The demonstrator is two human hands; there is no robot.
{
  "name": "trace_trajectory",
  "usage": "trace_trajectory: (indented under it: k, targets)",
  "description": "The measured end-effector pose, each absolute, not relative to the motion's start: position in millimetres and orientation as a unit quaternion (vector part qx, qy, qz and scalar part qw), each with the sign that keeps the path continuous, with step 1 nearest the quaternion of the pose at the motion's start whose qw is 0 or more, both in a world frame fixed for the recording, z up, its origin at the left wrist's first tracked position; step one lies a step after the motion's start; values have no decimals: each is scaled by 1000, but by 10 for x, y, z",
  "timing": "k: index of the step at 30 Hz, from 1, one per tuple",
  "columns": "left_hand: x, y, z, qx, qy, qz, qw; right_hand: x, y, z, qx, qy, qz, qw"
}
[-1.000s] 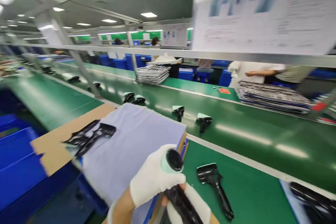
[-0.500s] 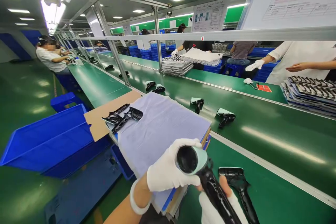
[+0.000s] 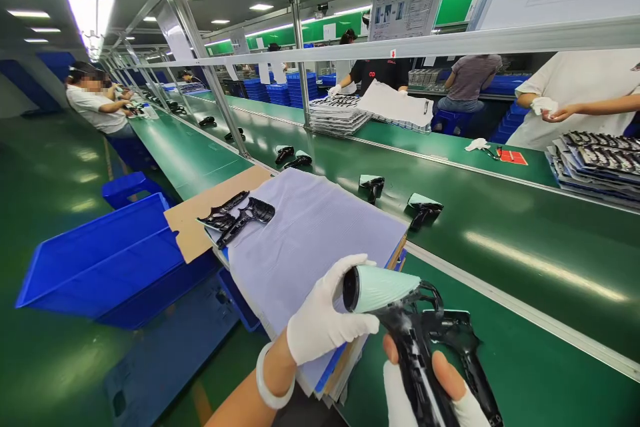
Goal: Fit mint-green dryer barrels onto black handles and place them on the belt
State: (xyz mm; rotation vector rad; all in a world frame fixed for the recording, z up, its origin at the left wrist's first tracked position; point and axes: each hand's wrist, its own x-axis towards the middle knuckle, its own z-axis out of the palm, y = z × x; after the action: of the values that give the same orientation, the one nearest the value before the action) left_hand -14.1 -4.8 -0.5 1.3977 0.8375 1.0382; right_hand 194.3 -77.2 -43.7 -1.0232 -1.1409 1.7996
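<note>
Turned side-on since earlier: one black-and-green part, green flank toward you; your left hand, half-curled, cups its head; right hand closed round its handle.

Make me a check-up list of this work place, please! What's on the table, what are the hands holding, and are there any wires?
Surface: green table; pale purple sheet on a stack.
Job's things: mint-and-black piece, held; black piece lying on the table.
Clutter: black parts by the sheet's left edge; cardboard.
Grip: left hand, gloved, on the round end; right hand, gloved with bare fingertips, on the handle.
Cables: nothing seen near the hands.
Surroundings: blue bin at left; workers across the way.
</note>
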Motion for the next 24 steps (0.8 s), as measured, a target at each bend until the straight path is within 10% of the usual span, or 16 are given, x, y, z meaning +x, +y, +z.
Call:
trace_trajectory:
  k: [14,24]
  targets:
    - [-1,-124,-75,601,406,490,484,1837,-828,-514,-479,-496,613,386]
    - [60,-151,-72,634,386,515,430,1757,-629,-433,-594,-584,507,221]
